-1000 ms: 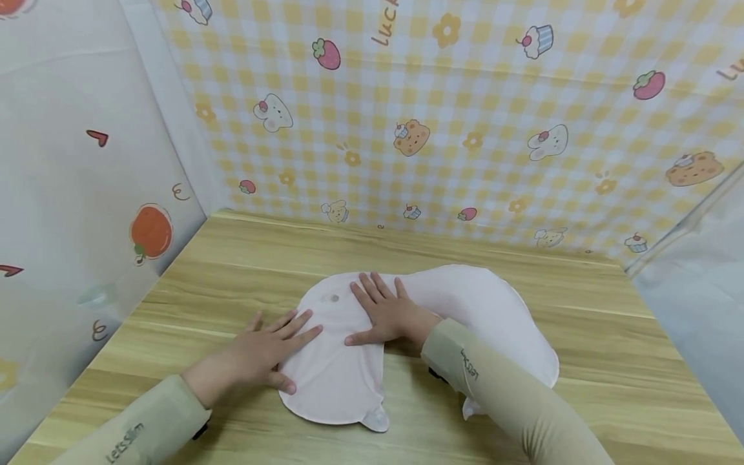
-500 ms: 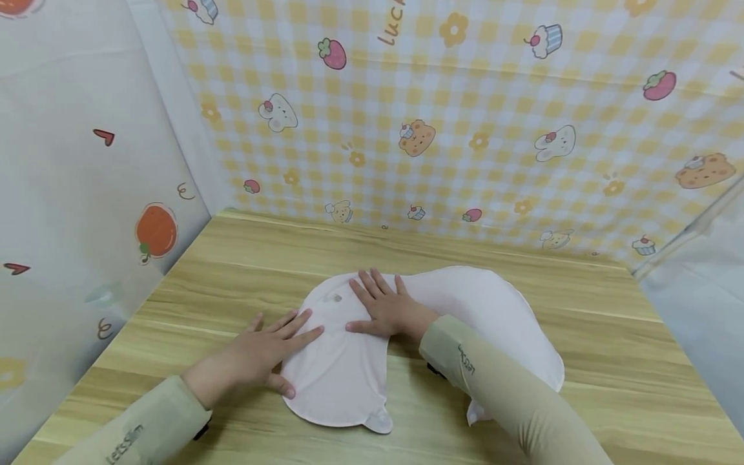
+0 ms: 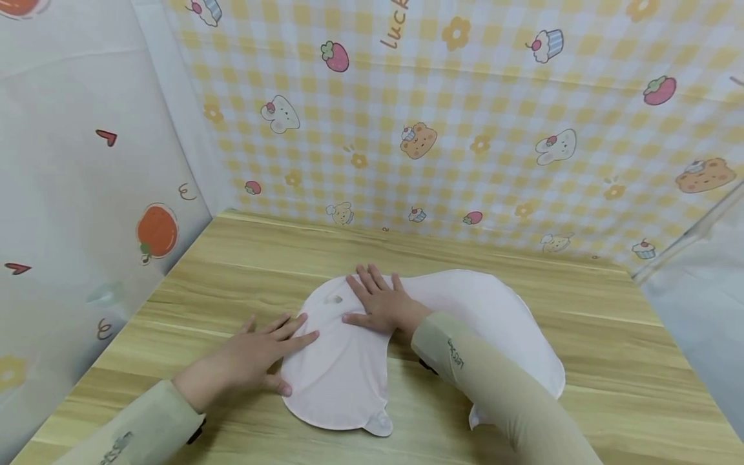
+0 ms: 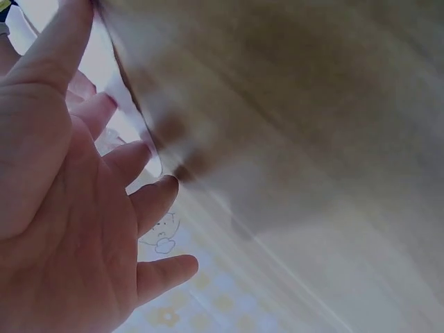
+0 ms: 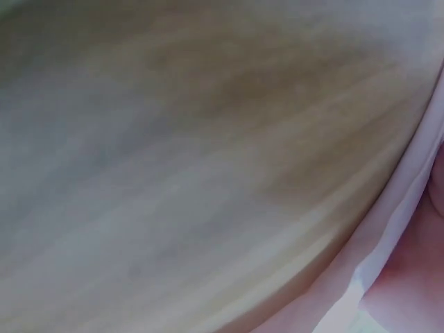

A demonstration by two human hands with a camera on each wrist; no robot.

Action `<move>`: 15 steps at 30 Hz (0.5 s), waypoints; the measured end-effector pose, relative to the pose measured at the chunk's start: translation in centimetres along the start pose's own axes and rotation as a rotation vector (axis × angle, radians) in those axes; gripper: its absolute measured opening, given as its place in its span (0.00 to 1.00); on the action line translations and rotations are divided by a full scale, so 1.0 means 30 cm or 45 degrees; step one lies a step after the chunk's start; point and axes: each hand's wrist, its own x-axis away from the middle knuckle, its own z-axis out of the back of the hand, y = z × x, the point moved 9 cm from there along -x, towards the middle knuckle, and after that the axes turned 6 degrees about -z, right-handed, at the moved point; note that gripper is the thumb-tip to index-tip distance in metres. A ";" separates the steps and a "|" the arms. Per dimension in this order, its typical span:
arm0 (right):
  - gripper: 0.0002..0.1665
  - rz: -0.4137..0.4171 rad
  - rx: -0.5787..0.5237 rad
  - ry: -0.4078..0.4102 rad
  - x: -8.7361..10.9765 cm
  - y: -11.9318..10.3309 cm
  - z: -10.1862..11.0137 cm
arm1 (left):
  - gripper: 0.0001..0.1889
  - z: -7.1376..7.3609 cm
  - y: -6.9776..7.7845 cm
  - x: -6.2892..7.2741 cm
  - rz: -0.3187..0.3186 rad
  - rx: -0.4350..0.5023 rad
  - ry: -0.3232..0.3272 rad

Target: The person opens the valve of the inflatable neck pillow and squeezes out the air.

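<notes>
A pale pink, U-shaped cloth piece (image 3: 334, 400), looking like a thin neck pillow, lies with its two ends towards me. Its left half has creases and a small grey mark near the top. My left hand (image 3: 247, 355) rests at its outer left edge, fingers spread, fingertips on the cloth. In the left wrist view, the fingers (image 4: 156, 205) reach along that edge. My right hand (image 3: 380, 307) lies spread on the upper part of the left half, near the inner curve. The right sleeve covers part of the right half. In the right wrist view, a pink cloth edge (image 5: 347, 263) curves beside the hand.
The cloth lies on a wood-grain table (image 3: 232, 258). Behind it hangs a yellow checked curtain (image 3: 360, 129) with printed animals and fruit. A white printed sheet (image 3: 70, 194) closes off the left side, and a pale sheet (image 3: 709, 271) hangs at the right.
The right hand has slid slightly away from me and to the left, and more creases show in the cloth under it. The left hand has drawn slightly back to the left.
</notes>
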 end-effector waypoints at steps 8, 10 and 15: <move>0.42 -0.047 -0.011 0.014 -0.032 0.010 -0.012 | 0.44 -0.001 -0.003 0.000 0.030 0.017 -0.035; 0.40 -0.060 -0.001 0.013 -0.037 0.013 -0.014 | 0.44 0.002 0.000 0.002 0.030 0.018 -0.031; 0.38 -0.063 0.052 0.065 -0.030 0.012 0.014 | 0.42 0.012 -0.004 0.002 0.046 0.004 -0.014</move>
